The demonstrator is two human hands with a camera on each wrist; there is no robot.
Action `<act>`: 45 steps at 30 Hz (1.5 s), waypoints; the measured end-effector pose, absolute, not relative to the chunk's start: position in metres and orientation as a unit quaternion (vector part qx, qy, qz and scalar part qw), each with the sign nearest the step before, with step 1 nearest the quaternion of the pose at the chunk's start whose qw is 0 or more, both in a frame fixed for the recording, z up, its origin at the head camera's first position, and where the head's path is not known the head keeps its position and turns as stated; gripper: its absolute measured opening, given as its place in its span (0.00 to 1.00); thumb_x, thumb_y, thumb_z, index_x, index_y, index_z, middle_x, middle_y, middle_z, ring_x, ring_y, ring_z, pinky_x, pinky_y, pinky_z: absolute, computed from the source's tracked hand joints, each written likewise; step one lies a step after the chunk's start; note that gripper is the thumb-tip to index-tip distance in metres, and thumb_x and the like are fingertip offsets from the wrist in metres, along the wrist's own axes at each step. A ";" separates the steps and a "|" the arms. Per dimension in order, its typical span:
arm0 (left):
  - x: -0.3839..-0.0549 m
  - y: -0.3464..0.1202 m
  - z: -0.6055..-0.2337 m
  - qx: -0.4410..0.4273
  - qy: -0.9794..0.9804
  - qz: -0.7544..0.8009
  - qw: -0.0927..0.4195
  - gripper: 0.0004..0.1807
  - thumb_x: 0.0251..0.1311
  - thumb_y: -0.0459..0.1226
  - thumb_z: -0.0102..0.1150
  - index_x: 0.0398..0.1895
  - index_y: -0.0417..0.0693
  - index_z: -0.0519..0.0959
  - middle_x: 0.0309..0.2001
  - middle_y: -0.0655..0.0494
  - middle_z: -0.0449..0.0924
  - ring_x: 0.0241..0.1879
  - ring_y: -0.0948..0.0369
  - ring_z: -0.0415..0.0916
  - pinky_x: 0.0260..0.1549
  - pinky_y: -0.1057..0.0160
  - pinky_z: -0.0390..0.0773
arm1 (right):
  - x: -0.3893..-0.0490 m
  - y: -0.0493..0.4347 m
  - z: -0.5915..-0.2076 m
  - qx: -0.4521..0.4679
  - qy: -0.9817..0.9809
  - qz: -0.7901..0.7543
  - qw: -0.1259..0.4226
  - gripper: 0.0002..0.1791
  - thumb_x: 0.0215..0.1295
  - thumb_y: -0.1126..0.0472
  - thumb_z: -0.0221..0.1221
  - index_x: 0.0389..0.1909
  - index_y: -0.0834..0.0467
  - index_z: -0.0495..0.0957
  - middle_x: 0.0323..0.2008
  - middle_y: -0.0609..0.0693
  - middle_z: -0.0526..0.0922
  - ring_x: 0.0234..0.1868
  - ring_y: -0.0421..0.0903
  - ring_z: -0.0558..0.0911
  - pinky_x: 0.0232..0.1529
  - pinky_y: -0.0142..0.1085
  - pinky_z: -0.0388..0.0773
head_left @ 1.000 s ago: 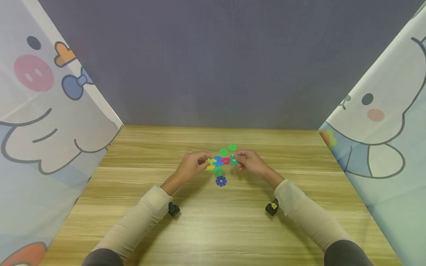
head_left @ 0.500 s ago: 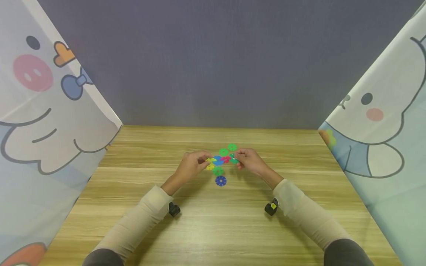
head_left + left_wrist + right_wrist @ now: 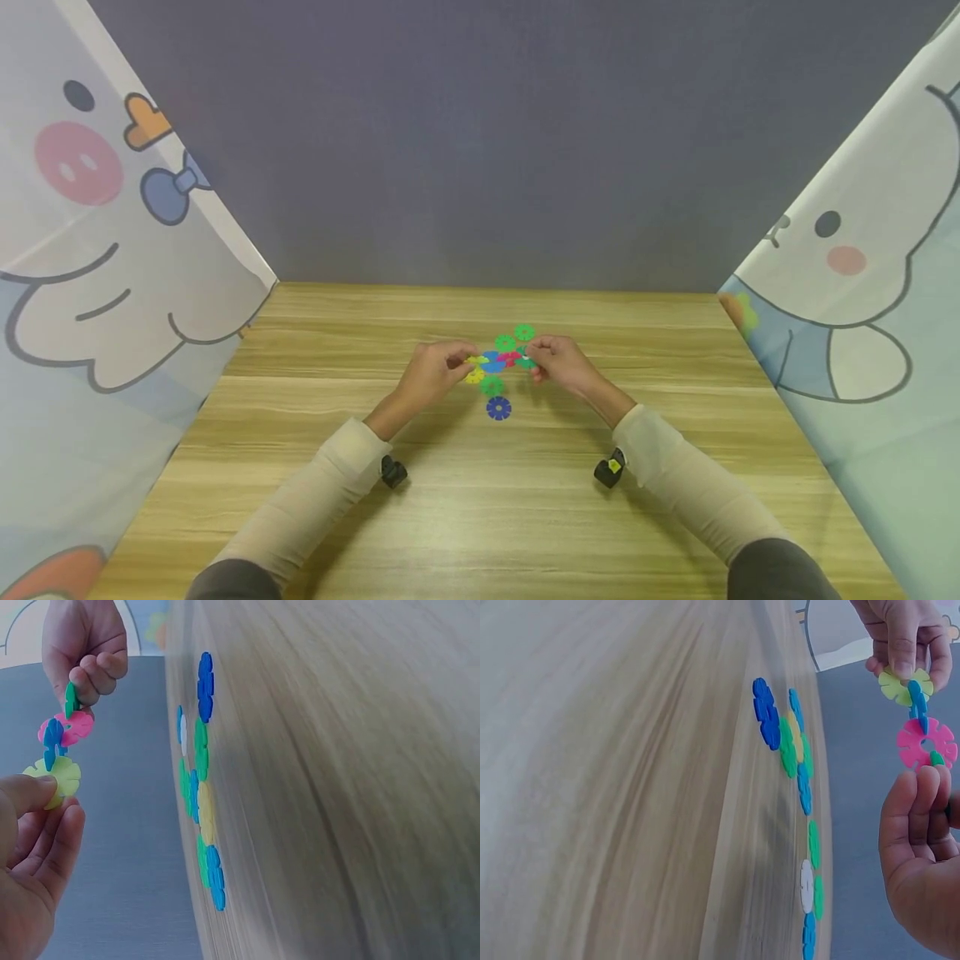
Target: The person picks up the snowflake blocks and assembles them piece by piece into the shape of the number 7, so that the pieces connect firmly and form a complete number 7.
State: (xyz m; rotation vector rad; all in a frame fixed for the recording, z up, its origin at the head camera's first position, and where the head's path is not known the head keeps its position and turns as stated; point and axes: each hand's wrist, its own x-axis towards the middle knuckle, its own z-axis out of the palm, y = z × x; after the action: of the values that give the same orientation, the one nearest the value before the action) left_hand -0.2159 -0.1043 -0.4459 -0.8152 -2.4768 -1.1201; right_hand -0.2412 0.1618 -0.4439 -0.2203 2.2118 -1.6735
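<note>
wrist views alone show linked discs (image 3: 920, 711) clear of the table (image 3: 630, 787).

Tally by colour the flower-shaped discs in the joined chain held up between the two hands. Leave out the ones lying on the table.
Yellow disc: 1
Blue disc: 1
Pink disc: 1
Green disc: 1
Total: 4 in view
</note>
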 end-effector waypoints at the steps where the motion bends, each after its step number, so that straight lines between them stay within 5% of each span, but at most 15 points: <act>1: -0.216 -0.104 -0.446 -0.283 -0.863 -0.391 0.153 0.12 0.55 0.27 0.73 0.43 0.43 0.87 0.37 0.48 0.91 0.31 0.57 0.88 0.32 0.69 0.87 | -0.241 0.161 -0.444 -0.080 0.782 -0.592 0.178 0.18 0.81 0.61 0.49 0.59 0.71 0.74 0.30 0.47 0.79 0.28 0.38 0.80 0.38 0.34 0.86; 15: -0.214 -0.110 -0.445 -0.293 -0.862 -0.378 0.166 0.13 0.55 0.28 0.73 0.44 0.43 0.87 0.37 0.49 0.91 0.29 0.59 0.87 0.31 0.71 0.86 | -0.242 0.158 -0.435 -0.097 0.799 -0.569 0.166 0.16 0.81 0.59 0.50 0.53 0.68 0.77 0.35 0.52 0.79 0.30 0.40 0.82 0.39 0.36 0.88; 23: -0.215 -0.114 -0.443 -0.291 -0.866 -0.374 0.162 0.12 0.58 0.30 0.72 0.46 0.45 0.87 0.36 0.49 0.90 0.31 0.59 0.87 0.33 0.68 0.87 | -0.248 0.165 -0.431 -0.105 0.803 -0.563 0.168 0.20 0.81 0.53 0.51 0.55 0.66 0.77 0.30 0.52 0.81 0.31 0.46 0.83 0.45 0.54 0.87; 33: -0.216 -0.113 -0.442 -0.293 -0.870 -0.361 0.166 0.12 0.57 0.30 0.72 0.45 0.46 0.86 0.34 0.50 0.90 0.30 0.59 0.87 0.31 0.68 0.87 | -0.256 0.175 -0.428 -0.073 0.815 -0.555 0.148 0.25 0.79 0.48 0.53 0.58 0.66 0.76 0.35 0.56 0.82 0.31 0.42 0.80 0.41 0.46 0.87; 45: -0.215 -0.110 -0.442 -0.290 -0.870 -0.369 0.152 0.13 0.58 0.30 0.72 0.46 0.45 0.86 0.33 0.52 0.89 0.29 0.61 0.85 0.31 0.69 0.85 | -0.250 0.170 -0.432 -0.112 0.818 -0.536 0.178 0.17 0.80 0.54 0.52 0.50 0.66 0.78 0.28 0.50 0.79 0.30 0.44 0.78 0.39 0.47 0.84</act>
State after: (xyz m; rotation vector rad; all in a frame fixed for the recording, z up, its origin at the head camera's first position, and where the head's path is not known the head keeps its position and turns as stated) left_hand -0.2153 -0.1099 -0.4417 -0.8318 -2.4958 -1.0589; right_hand -0.2502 0.1698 -0.4323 -0.3166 2.3144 -1.5156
